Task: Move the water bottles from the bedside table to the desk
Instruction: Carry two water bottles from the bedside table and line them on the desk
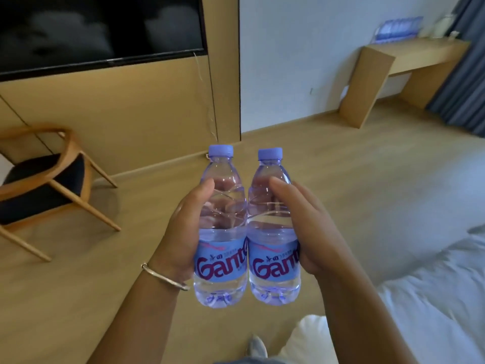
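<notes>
blue-labelled clear bottles (246, 248), tan desk (417, 52)

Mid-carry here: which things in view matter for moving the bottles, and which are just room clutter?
Part of the job:
- left bottle, gripped by left hand
- right bottle, gripped by right hand
- desk, far right, with a row of bottles already on it

Just lying about:
- chair
- TV
- bed
- curtain

Two clear, glossy plastic water bottles (246, 227) with glossy film labels; matt wooden floor (341, 179), desk (409, 59) and chair (52, 177); shiny metal bangle (164, 277).
</notes>
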